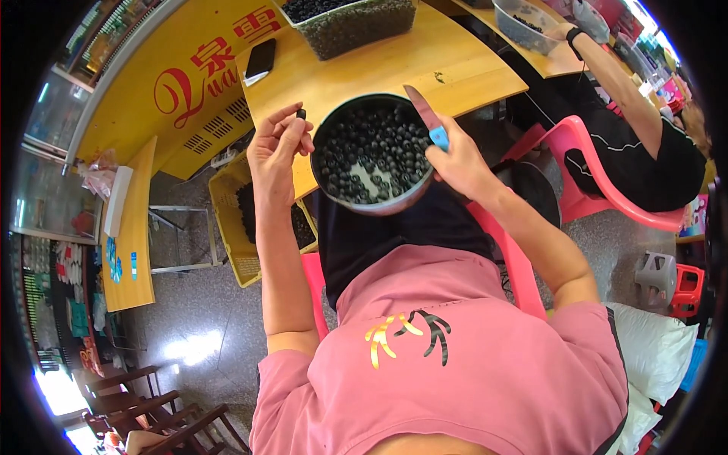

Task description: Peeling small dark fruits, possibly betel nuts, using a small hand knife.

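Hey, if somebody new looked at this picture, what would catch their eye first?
Probably the round bowl full of small dark pieces, just above the picture's middle. Next, the blue-handled knife in the right hand, at the bowl's right side, and the single dark piece in the left hand on the other side. The bright yellow panel with red lettering stands out at upper left.

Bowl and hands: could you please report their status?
Left hand: pinching dark piece. Right hand: gripping knife. Bowl: dark pieces inside. Nothing visibly blocking.
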`<state>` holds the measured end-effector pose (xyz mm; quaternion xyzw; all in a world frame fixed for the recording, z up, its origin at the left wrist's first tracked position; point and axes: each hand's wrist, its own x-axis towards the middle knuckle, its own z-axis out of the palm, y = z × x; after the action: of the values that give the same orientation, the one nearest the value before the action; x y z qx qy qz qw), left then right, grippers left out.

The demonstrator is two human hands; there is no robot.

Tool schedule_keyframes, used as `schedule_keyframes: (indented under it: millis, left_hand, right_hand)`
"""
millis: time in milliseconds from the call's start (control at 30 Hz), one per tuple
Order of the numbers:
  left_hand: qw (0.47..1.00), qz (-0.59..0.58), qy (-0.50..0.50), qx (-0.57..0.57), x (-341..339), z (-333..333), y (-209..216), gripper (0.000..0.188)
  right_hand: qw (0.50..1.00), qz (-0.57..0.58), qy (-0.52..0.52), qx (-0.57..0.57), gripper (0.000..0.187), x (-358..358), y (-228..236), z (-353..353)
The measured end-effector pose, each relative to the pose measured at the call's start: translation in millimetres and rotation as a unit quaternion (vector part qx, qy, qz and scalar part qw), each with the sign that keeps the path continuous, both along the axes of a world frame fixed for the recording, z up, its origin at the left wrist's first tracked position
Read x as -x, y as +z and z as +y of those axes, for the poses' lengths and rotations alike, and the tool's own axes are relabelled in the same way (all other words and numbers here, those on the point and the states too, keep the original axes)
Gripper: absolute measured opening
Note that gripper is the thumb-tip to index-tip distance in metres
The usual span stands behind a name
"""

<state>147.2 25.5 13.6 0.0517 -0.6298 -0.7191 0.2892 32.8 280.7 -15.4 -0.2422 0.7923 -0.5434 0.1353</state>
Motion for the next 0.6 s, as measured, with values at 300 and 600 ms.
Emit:
schedule_keyframes:
  millis: [300,600]
  left_hand:
    - [0.985,0.021,-0.104,-0.138,-8,28,2,0.027]
    - [0.991,-0.032,-0.084,-0.101,-10,26,-15,0.025]
  right_hand:
    - [0.998,-0.016,-0.029,0.047,0.065,-68,-13,56]
    - [0.993,-0.113,-0.032,0.019,0.066,-62,-58,48]
